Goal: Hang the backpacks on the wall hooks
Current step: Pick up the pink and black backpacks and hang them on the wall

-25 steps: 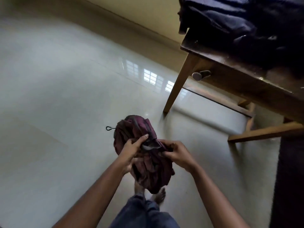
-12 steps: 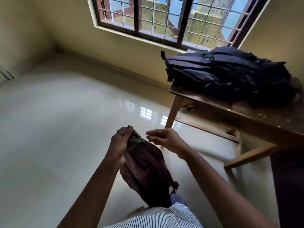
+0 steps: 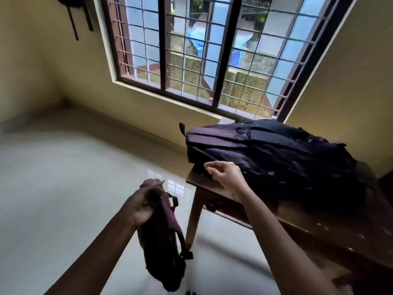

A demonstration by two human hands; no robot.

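Observation:
My left hand (image 3: pixel 141 204) grips the top of a small maroon backpack (image 3: pixel 163 248), which hangs down limp over the floor with its straps dangling. My right hand (image 3: pixel 225 174) hovers with loosely curled fingers and holds nothing, just in front of a large dark navy backpack (image 3: pixel 276 154). That big backpack lies flat on a wooden table (image 3: pixel 319 233) at the right. High on the wall at the top left, dark straps (image 3: pixel 73 20) of something hanging reach down; no hook itself is visible.
A barred window (image 3: pixel 204 50) fills the wall ahead, above the table. The glossy pale tiled floor (image 3: pixel 53 188) spreads to the left. A table leg (image 3: pixel 194 218) stands right beside the hanging maroon bag.
My right hand let go of the maroon backpack and moved right toward the navy one. My view tilted up, bringing the window and the wall straps into sight.

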